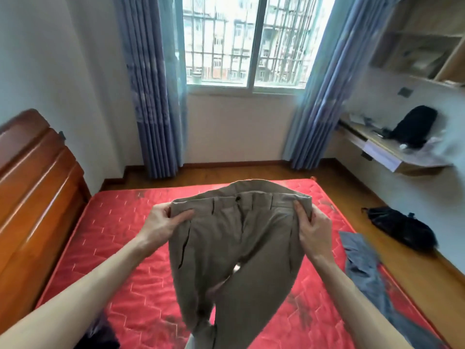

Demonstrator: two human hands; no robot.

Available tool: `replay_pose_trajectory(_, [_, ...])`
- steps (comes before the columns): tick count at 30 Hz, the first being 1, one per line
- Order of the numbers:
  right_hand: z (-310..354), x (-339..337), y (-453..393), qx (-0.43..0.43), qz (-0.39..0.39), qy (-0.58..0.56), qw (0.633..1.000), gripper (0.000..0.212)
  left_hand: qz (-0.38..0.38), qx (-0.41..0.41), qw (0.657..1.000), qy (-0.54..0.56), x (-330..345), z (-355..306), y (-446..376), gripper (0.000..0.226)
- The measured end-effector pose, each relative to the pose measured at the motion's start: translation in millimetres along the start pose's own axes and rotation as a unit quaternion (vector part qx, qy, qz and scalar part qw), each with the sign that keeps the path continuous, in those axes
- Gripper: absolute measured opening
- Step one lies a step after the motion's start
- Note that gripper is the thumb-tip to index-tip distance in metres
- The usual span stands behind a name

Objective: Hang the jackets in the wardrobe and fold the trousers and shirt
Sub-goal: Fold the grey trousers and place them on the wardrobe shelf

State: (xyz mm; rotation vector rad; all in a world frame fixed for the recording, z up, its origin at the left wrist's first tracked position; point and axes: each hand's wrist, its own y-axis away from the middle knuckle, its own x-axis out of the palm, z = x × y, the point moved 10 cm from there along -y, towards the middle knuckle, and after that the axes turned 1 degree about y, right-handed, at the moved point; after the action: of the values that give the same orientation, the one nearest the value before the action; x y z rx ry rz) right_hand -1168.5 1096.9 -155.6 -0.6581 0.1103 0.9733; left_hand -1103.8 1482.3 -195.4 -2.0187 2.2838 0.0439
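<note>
Red quilted mattress [113, 235] is filling the lower frame, wooden headboard [32, 187] running along its left side. Window [247, 41] with blue curtains [151, 96] is sitting behind it; wall desk [392, 157] at right is carrying a black backpack [412, 127]. Another black bag [400, 226] is lying on the wood floor, right of the mattress.

Khaki trousers [234, 248] are hanging in the air over the mattress, front facing the camera, waistband stretched level, legs drooping toward the bottom edge. Grey-blue garment [364, 268] is lying crumpled along the mattress's right edge, well apart from the trousers. Something dark is lying at the bottom-left corner, too cut off to identify.

Left hand [163, 220] is pinching the waistband's left end, thumb on the front. Right hand [312, 225] is pinching the right end, thumb over the top edge, fingers curled behind.
</note>
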Motion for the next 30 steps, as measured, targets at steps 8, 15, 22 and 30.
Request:
replay_pose_trajectory(8, [-23.1,-118.8,-81.0,-0.011,0.078,-0.014,0.997,0.031,0.013,0.019,0.999,-0.034,62.9,-75.1,6.1,0.025])
replay_pose_trajectory(15, [12.0,-181.5,-143.0,-0.097,0.156,-0.046,0.982,0.012,-0.089,0.116,0.989,-0.034,94.6,-150.8,13.5,0.007])
replay_pose_trajectory(22, [16.7,-203.4,-176.8,-0.086,0.123,-0.07,0.986,0.04,-0.098,0.123,0.986,-0.063,96.1,-194.8,18.9,0.024])
replay_pose_trajectory(30, [21.1,-190.0,-180.3,-0.032,0.069,-0.023,0.997,0.032,-0.177,0.086,0.98,-0.002,107.8,-192.3,6.1,0.033])
